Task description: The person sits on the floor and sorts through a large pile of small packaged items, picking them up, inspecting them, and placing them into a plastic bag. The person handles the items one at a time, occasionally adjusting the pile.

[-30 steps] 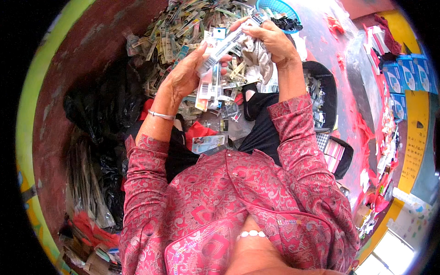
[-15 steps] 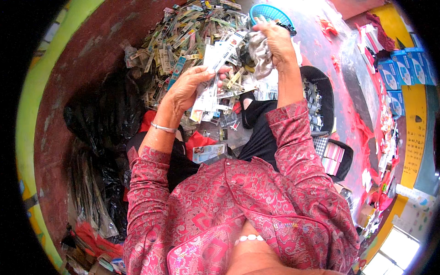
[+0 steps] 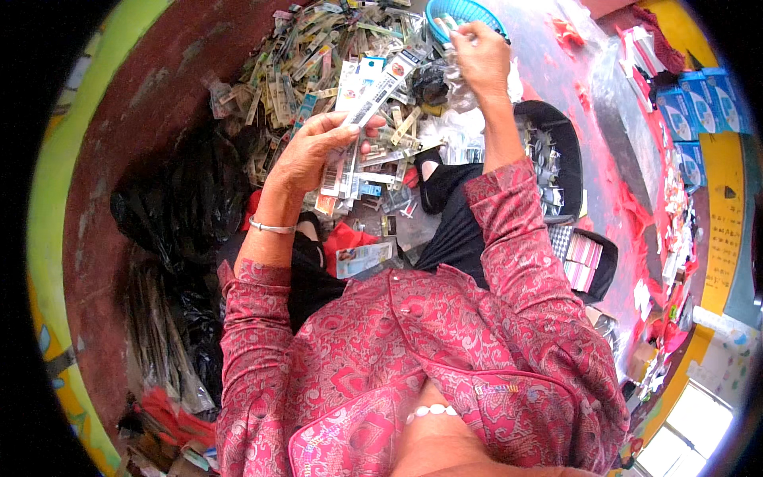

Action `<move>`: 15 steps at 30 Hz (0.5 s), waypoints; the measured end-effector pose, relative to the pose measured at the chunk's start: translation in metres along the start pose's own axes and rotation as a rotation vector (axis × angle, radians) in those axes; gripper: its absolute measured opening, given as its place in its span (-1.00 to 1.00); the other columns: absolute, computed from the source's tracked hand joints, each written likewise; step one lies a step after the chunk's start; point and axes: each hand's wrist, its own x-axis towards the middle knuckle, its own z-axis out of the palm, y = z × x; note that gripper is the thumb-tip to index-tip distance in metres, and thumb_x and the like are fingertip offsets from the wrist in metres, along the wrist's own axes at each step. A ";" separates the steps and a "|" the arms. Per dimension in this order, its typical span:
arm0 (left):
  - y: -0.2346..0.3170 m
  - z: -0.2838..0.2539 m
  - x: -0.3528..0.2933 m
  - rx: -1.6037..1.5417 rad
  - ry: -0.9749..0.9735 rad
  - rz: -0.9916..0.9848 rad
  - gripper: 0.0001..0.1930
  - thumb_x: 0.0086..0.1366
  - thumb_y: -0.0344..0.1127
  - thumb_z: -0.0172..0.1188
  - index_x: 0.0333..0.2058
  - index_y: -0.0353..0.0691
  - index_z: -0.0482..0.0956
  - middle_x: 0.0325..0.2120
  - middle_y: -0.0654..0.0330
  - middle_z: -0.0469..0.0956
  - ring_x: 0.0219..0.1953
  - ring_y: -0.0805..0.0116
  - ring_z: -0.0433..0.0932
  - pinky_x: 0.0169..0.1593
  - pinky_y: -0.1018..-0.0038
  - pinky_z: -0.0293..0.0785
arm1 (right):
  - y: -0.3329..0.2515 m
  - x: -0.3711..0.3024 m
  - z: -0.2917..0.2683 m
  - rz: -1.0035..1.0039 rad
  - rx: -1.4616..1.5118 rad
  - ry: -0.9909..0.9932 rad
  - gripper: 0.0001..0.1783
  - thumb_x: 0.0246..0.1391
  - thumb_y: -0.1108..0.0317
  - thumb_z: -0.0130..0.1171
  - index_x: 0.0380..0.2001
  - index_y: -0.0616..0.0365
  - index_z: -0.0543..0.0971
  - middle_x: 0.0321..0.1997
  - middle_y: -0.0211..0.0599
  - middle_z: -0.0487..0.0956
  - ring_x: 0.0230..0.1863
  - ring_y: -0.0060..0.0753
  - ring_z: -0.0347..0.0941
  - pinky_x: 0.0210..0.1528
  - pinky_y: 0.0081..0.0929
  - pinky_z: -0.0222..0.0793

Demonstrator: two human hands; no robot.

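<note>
My left hand [image 3: 308, 153] is closed on a long, narrow clear plastic packet [image 3: 380, 94] with a printed card, slanting up to the right. More packet ends hang below its fingers. My right hand [image 3: 485, 60] is raised higher, fingers pinched together at the near edge of a round blue plastic basket [image 3: 482, 11]. What those fingertips hold is too small to make out. Crumpled clear plastic [image 3: 459, 94] hangs or lies just under the right hand, beside a bunched black bag [image 3: 430, 83]. Beyond my left hand spreads a large heap of similar slim packets [image 3: 282, 87].
Black plastic bags [image 3: 187, 183] slump on the left against a dark red surface. Right of my legs stand a black container [image 3: 566, 171] of small packaged items and another black container [image 3: 608, 266] with pink-striped cards. Blue boxes [image 3: 719, 103] are stacked at far right.
My right hand has shifted slightly up, and its fingers have closed in by the basket. The packet in my left hand has tilted a little. Shiny plastic below the right hand looks less bunched.
</note>
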 end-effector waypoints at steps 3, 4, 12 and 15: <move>0.003 0.004 0.003 -0.063 -0.013 0.009 -0.64 0.07 -0.29 0.10 -0.18 -0.40 0.43 -0.38 0.23 0.46 -0.44 0.57 0.44 -0.32 0.66 0.42 | 0.016 0.003 0.001 0.321 0.681 -0.157 -0.72 -0.14 0.19 0.18 -0.56 0.23 0.55 -0.62 -0.37 0.49 -0.59 -0.59 0.35 -0.52 -0.57 0.26; 0.005 0.005 0.002 -0.079 -0.009 0.006 -0.64 0.07 -0.29 0.10 -0.18 -0.40 0.43 -0.38 0.23 0.46 -0.44 0.57 0.44 -0.33 0.65 0.42 | 0.006 -0.002 -0.004 0.492 0.954 -0.327 -0.69 -0.10 0.15 0.18 -0.57 0.23 0.55 -0.63 -0.45 0.46 -0.62 -0.63 0.29 -0.56 -0.60 0.22; 0.000 0.005 0.005 -0.060 -0.038 -0.017 -0.65 0.06 -0.30 0.11 -0.19 -0.40 0.44 -0.39 0.25 0.46 -0.43 0.57 0.43 -0.33 0.68 0.37 | -0.039 -0.019 -0.006 0.342 1.030 -0.641 -0.80 -0.04 0.28 0.13 -0.51 0.21 0.52 -0.54 -0.43 0.51 -0.57 -0.71 0.38 -0.54 -0.72 0.29; -0.001 0.005 0.003 -0.049 -0.048 -0.021 -0.66 0.09 -0.26 0.09 -0.21 -0.40 0.45 -0.39 0.25 0.46 -0.43 0.56 0.43 -0.32 0.68 0.38 | -0.035 -0.018 -0.001 0.439 1.047 -0.641 -0.84 -0.04 0.32 0.12 -0.51 0.21 0.52 -0.52 -0.43 0.52 -0.56 -0.70 0.40 -0.53 -0.72 0.31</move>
